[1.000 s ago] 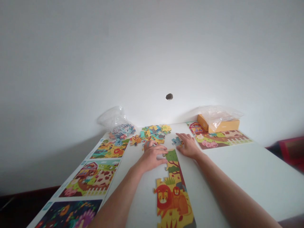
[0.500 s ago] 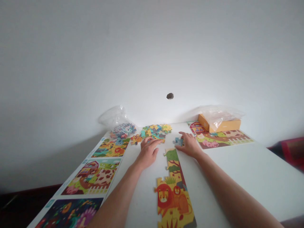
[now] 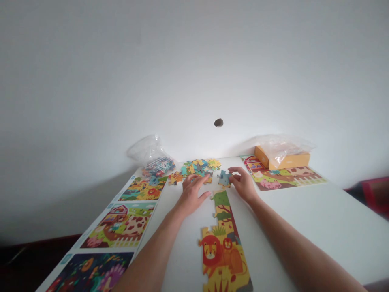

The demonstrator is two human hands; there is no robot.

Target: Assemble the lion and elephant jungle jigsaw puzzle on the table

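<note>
My right hand (image 3: 244, 185) pinches a blue-grey puzzle piece (image 3: 224, 178) at its right side, just beyond the top end of a joined puzzle strip (image 3: 223, 243). The strip shows lions, yellow grass and green bushes, and its left edge has open tabs and notches. My left hand (image 3: 192, 194) is open, thumb apart, with its fingertips over the near side of a heap of loose puzzle pieces (image 3: 194, 166). Its fingers partly hide the pieces beneath; whether they touch them I cannot tell.
Picture sheets with a jungle (image 3: 141, 189), a farm (image 3: 121, 225) and a dark scene (image 3: 91, 271) line the left edge. A clear bag of pieces (image 3: 159, 165) stands behind them. At the right back, a yellow box (image 3: 288, 160) under clear plastic rests on another farm picture (image 3: 273, 181).
The blue-grey piece has turned and shifted slightly left in my right hand, showing more of its face. My left thumb has spread further from the fingers.
</note>
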